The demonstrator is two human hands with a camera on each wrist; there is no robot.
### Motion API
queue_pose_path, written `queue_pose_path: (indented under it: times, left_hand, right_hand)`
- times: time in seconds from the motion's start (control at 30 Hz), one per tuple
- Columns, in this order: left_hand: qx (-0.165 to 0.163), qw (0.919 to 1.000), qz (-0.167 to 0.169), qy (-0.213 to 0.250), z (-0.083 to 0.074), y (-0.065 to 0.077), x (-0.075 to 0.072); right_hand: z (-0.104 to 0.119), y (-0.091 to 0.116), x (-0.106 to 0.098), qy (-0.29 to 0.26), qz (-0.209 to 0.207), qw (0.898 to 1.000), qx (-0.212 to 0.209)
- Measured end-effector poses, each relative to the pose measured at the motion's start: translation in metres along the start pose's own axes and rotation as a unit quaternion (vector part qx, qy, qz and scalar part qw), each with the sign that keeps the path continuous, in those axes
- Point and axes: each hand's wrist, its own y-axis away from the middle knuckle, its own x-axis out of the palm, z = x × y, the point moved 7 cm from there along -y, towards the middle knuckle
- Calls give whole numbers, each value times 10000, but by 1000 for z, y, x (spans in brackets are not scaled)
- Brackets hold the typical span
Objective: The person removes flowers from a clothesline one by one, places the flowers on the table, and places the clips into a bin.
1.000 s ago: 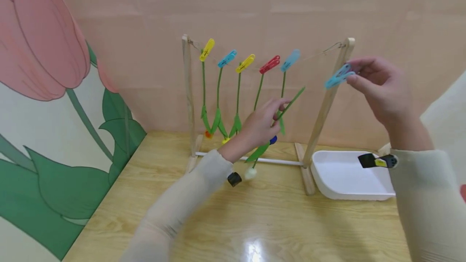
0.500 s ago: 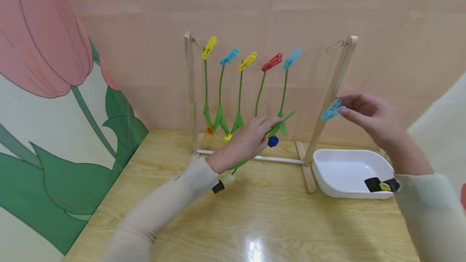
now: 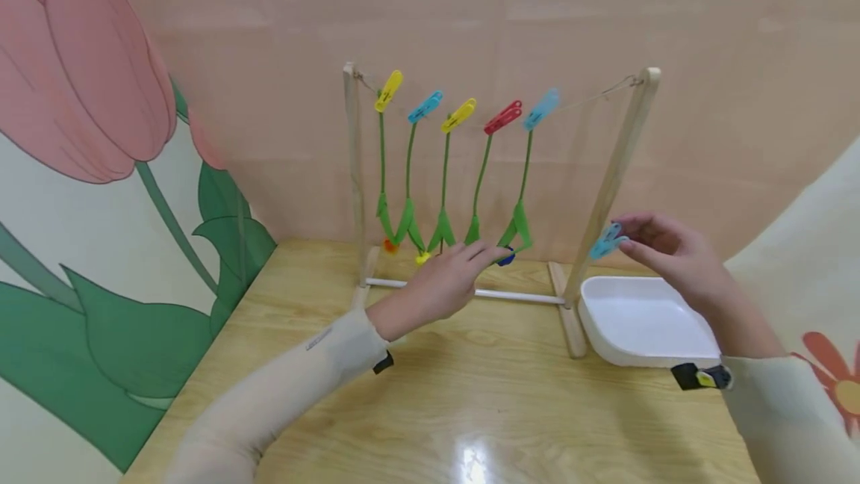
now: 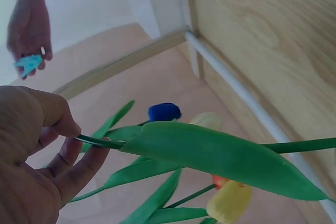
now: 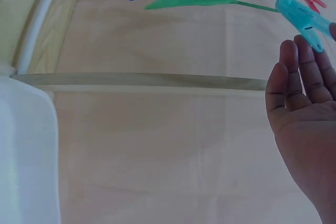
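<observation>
My left hand (image 3: 440,282) pinches the thin stem of an artificial tulip; the left wrist view shows its broad green leaf (image 4: 210,156) reaching away from the fingers. The head of this tulip is hidden. In front of the right post, my right hand (image 3: 678,267) pinches a light blue clothespin (image 3: 608,241) between thumb and fingers. Several tulips hang head down from a string, each by a clothespin: yellow (image 3: 389,91), blue (image 3: 425,107), yellow, red (image 3: 503,117) and pale blue (image 3: 541,109). A blue tulip head (image 3: 507,256) shows just beyond my left fingertips.
The string runs between a left wooden post (image 3: 353,170) and a right wooden post (image 3: 614,170), joined low down by a white rod (image 3: 517,296). Right of the rack, a white plastic basin (image 3: 645,359) stands on the wooden table (image 3: 510,409). A peach cloth hangs behind.
Both hands have come down, the right one still with its clothespin. My left hand has also moved left; the stem end and white tulip head that showed before are now out of sight.
</observation>
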Motion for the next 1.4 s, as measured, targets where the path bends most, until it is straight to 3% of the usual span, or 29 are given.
queue_pose_path:
  times: [0.23,0.37,0.67,0.93,1.23,1.4]
  left_hand:
    - [47,9990,220,-383,5,16,12]
    - [98,9990,275,-350,7,20,16]
    - [255,9977,492,-399,8,25,28]
    - [456,9936,663,-796,8,27,41]
    - [662,9893,658,-1123,7,32,56]
    - [751,9889,679,-1088,4,32,64]
  right_hand:
    - [-19,14,0,178,-64,9994,274]
    - [-27,19,-1,404,-104,9985,350]
    - [-46,30,-4,747,-220,9948,655]
    - [-65,40,-11,1050,-271,9914,727]
    - [-97,52,-21,1745,-161,9796,981]
    - [-112,55,-28,1890,-294,9788,735]
